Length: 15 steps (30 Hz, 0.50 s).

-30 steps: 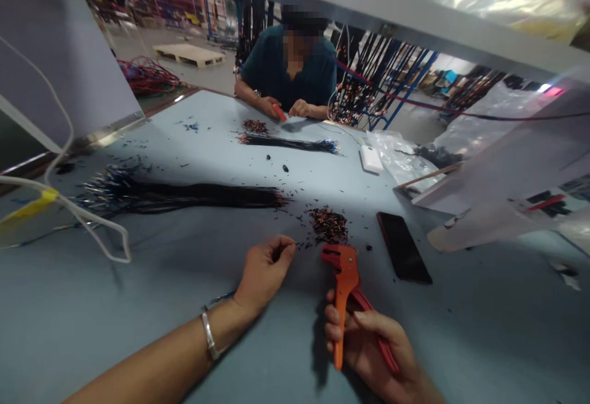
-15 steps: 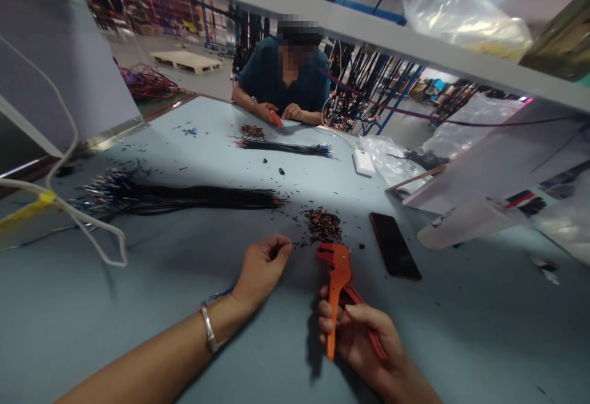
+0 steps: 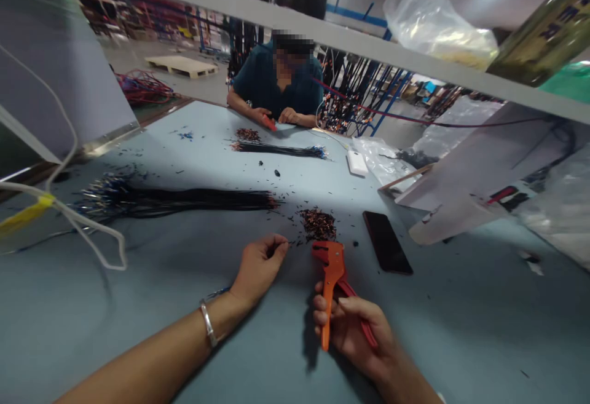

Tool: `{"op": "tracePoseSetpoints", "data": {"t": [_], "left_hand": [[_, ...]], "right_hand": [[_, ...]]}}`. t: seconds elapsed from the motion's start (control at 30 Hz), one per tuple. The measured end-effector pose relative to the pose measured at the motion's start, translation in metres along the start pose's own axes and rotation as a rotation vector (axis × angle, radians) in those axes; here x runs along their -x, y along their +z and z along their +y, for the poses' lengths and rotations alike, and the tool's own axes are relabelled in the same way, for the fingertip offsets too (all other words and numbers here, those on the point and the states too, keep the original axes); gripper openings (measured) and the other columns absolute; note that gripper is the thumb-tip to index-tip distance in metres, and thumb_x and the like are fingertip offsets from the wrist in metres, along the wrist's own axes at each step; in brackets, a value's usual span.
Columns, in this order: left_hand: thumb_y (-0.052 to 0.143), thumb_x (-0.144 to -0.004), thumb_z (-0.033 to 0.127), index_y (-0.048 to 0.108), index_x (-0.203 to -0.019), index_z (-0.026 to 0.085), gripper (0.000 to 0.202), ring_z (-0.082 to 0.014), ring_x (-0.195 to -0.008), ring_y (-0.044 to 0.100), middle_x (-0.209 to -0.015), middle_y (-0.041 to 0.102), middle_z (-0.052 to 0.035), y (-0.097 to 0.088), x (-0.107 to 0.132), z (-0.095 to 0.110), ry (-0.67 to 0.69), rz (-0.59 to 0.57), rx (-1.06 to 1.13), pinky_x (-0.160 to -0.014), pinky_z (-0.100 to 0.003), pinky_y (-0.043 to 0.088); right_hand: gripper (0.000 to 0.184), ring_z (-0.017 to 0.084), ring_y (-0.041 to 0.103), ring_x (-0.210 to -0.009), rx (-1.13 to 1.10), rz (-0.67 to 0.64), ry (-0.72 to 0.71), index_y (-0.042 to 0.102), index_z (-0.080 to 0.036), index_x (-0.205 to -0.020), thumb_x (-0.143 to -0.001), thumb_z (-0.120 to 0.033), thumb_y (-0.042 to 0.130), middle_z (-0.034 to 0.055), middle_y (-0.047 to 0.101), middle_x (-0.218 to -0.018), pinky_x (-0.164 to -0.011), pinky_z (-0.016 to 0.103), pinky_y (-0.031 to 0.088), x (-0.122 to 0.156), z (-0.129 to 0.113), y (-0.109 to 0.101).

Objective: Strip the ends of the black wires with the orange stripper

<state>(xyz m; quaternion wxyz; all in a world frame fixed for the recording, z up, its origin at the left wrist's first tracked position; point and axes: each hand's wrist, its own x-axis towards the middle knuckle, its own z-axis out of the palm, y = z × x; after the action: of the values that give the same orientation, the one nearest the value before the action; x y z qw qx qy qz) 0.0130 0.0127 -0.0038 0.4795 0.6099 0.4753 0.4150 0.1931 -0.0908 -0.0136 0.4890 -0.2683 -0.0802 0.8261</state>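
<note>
My right hand (image 3: 353, 330) is wrapped round the handles of an orange wire stripper (image 3: 330, 275), whose jaws point away from me just above the table. My left hand (image 3: 259, 265) rests on the grey-blue table (image 3: 138, 305) with thumb and fingertips pinched together on a thin dark wire end that I can barely make out. A small heap of stripped insulation bits (image 3: 317, 224) lies just beyond the stripper's jaws. A long bundle of black wires (image 3: 184, 200) lies across the table to the left.
A black phone (image 3: 386, 242) lies right of the heap. A person in a dark shirt (image 3: 276, 81) works at the far side with a second wire bundle (image 3: 281, 150). A white cable (image 3: 69, 219) loops at the left. A white device (image 3: 357, 163) and plastic bags sit at the right.
The view has tilted up and shifted slightly. Both hands keep their grips and places; the stripper and pinched fingers have barely moved.
</note>
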Motion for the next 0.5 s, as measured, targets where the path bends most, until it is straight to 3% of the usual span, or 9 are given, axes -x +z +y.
{"op": "tracePoseSetpoints", "data": {"t": [0.5], "left_hand": [[0.052,-0.078,0.036,0.062,-0.073,0.014,0.025,-0.0139,-0.065,0.049,-0.065,0.056,0.0006,0.0009,-0.0011,0.0013,0.010,-0.007,-0.046,-0.062,-0.023,0.037]], "right_hand": [[0.030,0.016,0.062,-0.075,0.018,0.008,-0.016,0.064,-0.008,-0.097,-0.069,-0.015,0.068,0.0063,0.065,-0.083,-0.074,0.030,0.046,-0.0024,0.0007,0.0047]]}}
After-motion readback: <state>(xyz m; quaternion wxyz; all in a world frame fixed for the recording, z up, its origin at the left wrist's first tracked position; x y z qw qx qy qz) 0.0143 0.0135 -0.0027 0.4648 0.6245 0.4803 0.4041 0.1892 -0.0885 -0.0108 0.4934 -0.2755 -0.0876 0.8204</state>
